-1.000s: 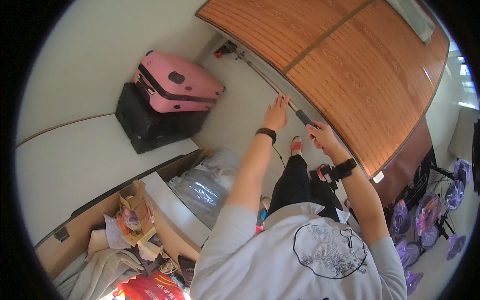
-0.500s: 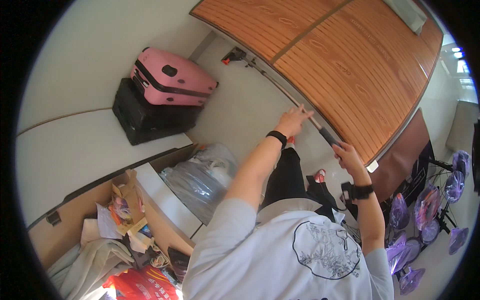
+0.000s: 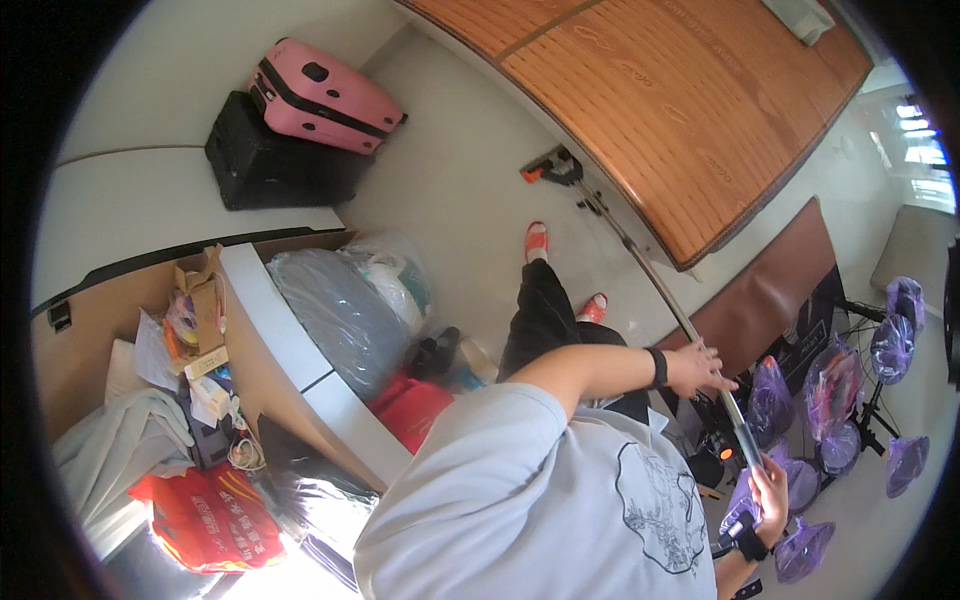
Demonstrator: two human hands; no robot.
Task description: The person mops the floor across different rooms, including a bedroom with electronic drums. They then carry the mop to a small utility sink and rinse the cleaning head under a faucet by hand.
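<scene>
Grasping the near end of a long pole [image 3: 655, 280] with the right hand [image 3: 770, 495], at its grip [image 3: 747, 443], with fingers bent round it. Resting the left hand [image 3: 697, 368] farther along the same pole, with fingers mostly stretched across it; cannot tell whether wrapped round it or only steadying it. Slants from there toward the far left, ending in a black-and-orange head [image 3: 553, 168] on the pale floor [image 3: 455, 170], just beside the left edge of a large wood-patterned top [image 3: 690, 110]. Could catch that head against the top's side if swung right, then twist out of a left hand with so light-looking a hold. Could also knock the purple plastic-wrapped bundles [image 3: 768, 395] close by the hands, through pulling the pole back or sweeping it right in so little room, or scrape the brown sheet [image 3: 770, 290] beyond. Just left of the pole, red slippers [image 3: 537, 242]: could trip over the head if drawn back toward them. Farther left, a stuffed grey plastic bag [image 3: 345, 310], easy to snag or tear if swept into. At the far left, a pink suitcase [image 3: 325, 95] stacked on a black case [image 3: 265, 160]; could topple if bumped hard
</scene>
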